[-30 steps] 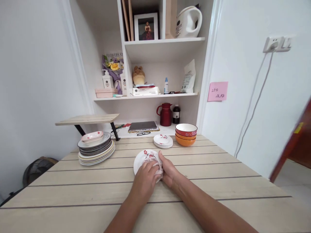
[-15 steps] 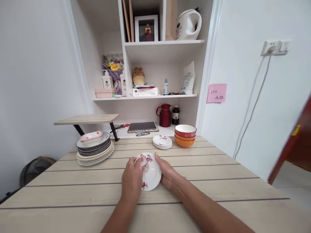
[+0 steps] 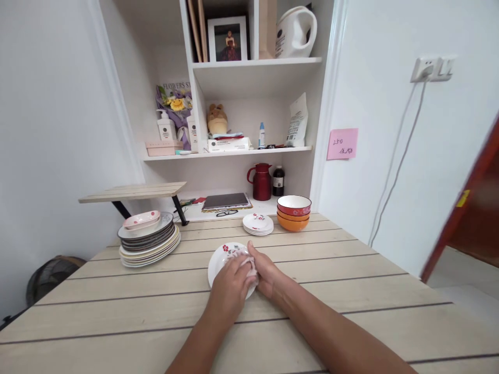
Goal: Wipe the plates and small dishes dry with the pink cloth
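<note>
Worn on the head, facing forward and down across the bench (image 3: 331, 311), apparently from above its near side, hard to place exactly. Close to the left fingers (image 3: 237, 265) and right fingers (image 3: 252, 252), well back from the far shelves (image 3: 257, 83), aimed nearly square at them. Wide enough to include the left wall (image 3: 47, 130) and right wall (image 3: 382, 93).

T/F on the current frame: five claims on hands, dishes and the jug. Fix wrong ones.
1. The left hand holds a cloth against the floral plate. True.
2. The right hand is at the plate's left side. False: it is at the right side.
3. The top bowl is orange. False: it is red outside, above orange bowls.
4. A pink-and-white dish tops the plate stack. True.
5. The dark bottle stands right of the red jug. True.
</note>
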`<state>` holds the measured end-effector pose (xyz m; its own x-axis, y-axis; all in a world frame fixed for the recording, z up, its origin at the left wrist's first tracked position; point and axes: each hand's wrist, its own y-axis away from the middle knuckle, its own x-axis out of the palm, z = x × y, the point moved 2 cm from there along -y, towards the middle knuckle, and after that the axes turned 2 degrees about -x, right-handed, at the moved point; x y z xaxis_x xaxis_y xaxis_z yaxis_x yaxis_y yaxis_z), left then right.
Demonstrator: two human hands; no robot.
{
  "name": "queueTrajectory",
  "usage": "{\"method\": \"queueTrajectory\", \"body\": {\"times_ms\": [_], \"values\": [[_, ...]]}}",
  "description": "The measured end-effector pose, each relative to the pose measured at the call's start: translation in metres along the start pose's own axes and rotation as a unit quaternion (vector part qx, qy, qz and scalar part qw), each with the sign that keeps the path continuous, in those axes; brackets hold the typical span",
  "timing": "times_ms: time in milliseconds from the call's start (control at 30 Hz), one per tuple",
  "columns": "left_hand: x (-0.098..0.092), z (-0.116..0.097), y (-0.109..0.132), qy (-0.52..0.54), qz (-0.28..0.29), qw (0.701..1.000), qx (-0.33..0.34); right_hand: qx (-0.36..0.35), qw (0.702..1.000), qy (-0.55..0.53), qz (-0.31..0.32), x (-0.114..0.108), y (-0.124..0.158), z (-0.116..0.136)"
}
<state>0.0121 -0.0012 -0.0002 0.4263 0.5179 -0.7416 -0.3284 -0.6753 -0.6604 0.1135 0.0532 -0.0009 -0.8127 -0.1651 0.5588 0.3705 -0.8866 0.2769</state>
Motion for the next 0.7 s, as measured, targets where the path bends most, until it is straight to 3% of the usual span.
{"method": "queueTrajectory", "body": {"times_ms": [133, 267, 500, 700], "values": [[0.003, -0.006, -0.001, -0.016, 0.069, 0.997, 0.028, 0.017, 1.0, -0.012, 0.006, -0.01, -0.007, 0.008], [0.003, -0.005, -0.002, -0.062, 0.082, 0.995, -0.002, 0.002, 1.0, -0.022, 0.019, -0.017, -0.012, 0.015], [-0.006, 0.002, 0.0, -0.096, 0.043, 0.992, -0.063, -0.009, 1.0, 0.017, 0.021, -0.017, -0.006, 0.018], [-0.004, 0.005, 0.003, -0.121, -0.02, 0.992, -0.006, 0.0, 0.998, 0.05, 0.042, -0.002, 0.004, 0.007]]}}
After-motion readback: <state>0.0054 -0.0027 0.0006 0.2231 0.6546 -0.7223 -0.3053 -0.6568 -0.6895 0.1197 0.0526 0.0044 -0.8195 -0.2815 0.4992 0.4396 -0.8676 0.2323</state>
